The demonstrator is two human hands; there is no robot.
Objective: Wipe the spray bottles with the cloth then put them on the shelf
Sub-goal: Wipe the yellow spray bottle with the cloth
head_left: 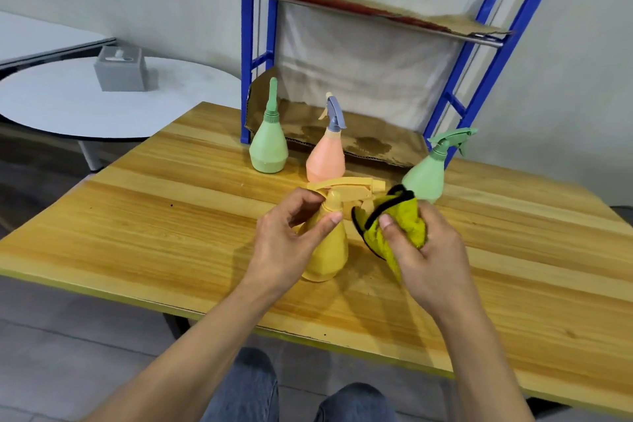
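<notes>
Denim knees (356, 402) sit below the table (154, 216), where the left hand's (281, 243) fingers (303, 199) curl round the yellow spray bottle's (327, 252) neck and the right hand (435, 250) clutches the cloth (406, 223) just beside it; wiping seems imminent, needing cloth pressed to bottle.

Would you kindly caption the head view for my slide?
Left hand grips yellow spray bottle; right hand holds yellow cloth beside it.

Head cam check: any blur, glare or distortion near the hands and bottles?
Head view: light soft and even, only a faint shadow on the table beside the yellow bottle; no glare anywhere; left hand, right hand and cloth fairly sharp, no motion smear; shelf posts splay, likely wide-angle warp; the far tissue box looks soft.
</notes>
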